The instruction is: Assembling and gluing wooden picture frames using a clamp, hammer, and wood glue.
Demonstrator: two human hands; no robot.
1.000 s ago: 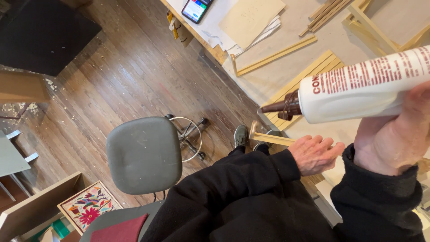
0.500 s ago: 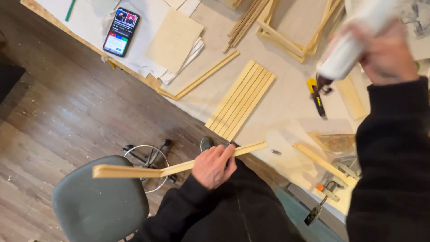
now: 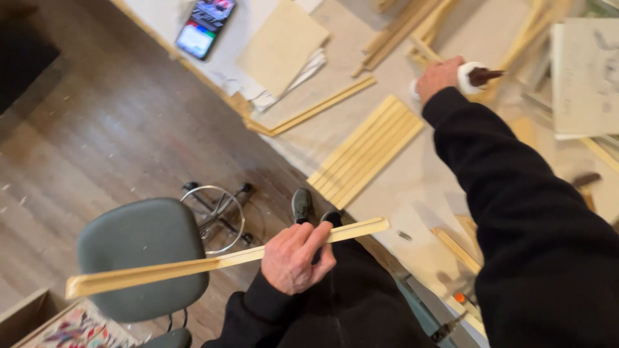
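- Left hand [image 3: 295,256] clamped round long wooden strip [image 3: 193,265], held level over lap.
- Right hand [image 3: 440,76] closed on white glue bottle [image 3: 472,77], far out over workbench [image 3: 412,187].
- Stacked slats [image 3: 365,151] between; grey stool [image 3: 138,254] below strip.

— How many hands are busy?
— 2: the left hand [image 3: 295,258] grips 1 long wood strip [image 3: 219,261], the right hand [image 3: 440,78] grips 1 white glue bottle [image 3: 469,77].
— And on the workbench [image 3: 412,187]?
— 1 phone [image 3: 205,26], 1 tan card sheet [image 3: 282,44], 1 loose strip [image 3: 322,106] beside it, and 1 row of flat slats [image 3: 366,151], about 5, though blur makes that count unsure.
— On the floor?
— 1 grey stool [image 3: 138,254].
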